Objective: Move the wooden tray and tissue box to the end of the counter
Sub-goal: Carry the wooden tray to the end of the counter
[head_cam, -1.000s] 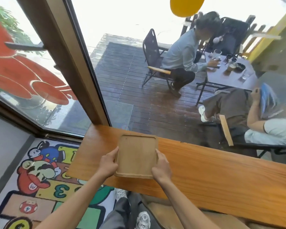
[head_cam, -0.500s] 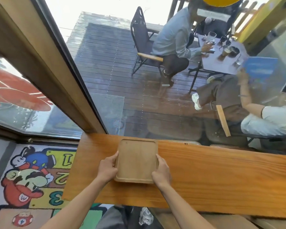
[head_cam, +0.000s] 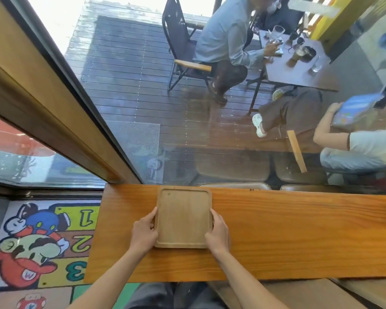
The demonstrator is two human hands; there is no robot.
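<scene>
You have the wooden tray pinched between both hands, so the job now is to settle it square near the left end of the counter without letting it skid. Your left hand is curled against the tray's left rim, fingers closed onto the edge with the thumb over the lip, and your right hand mirrors it on the right rim, fingers wrapped down the side, only loosely bent and not clenched. Whether the tray is fully resting on the counter or just lifted off it, you cannot tell from this angle; it looks flat and level, its far edge close to the window glass. Keep the pressure even on both sides and line its long edges up with the grain of the counter before you ease your fingers off. The tray is a pale, matte rectangle with rounded corners and a shallow raised rim, smooth enough that it will likely slide freely on the counter, which is a warmer orange wood with bold streaky grain and a slight sheen. The counter's left end stands just beyond your left hand, above a bright cartoon floor mat, so leave a margin there. The tissue box is not clearly in view; a yellowish corner at the far right edge may be it, though you cannot be sure.
</scene>
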